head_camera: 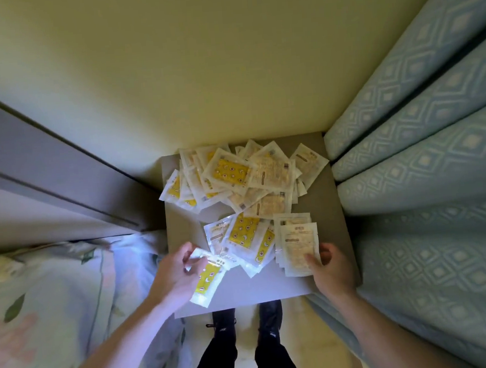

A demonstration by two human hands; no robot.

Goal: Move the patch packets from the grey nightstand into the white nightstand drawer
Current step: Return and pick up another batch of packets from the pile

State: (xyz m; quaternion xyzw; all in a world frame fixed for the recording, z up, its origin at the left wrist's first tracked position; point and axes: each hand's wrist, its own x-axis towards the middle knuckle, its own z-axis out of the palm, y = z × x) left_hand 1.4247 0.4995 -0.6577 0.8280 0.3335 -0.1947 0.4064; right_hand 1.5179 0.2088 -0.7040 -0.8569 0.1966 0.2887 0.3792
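The grey nightstand (328, 206) stands against the wall below me, strewn with several white and yellow patch packets. A big heap of packets (244, 175) covers its far half, and a smaller cluster (240, 238) lies nearer me. My left hand (175, 274) grips a yellow-printed packet (207, 281) at the near left of the top. My right hand (332, 269) holds a stack of pale packets (296, 249) by its near right corner. The white nightstand and its drawer are out of view.
A bed with floral bedding (57, 306) lies to the left, below a grey headboard (33, 169). Blue patterned curtains (425, 171) hang close on the right. My shoes (245, 321) stand on the floor just in front of the nightstand.
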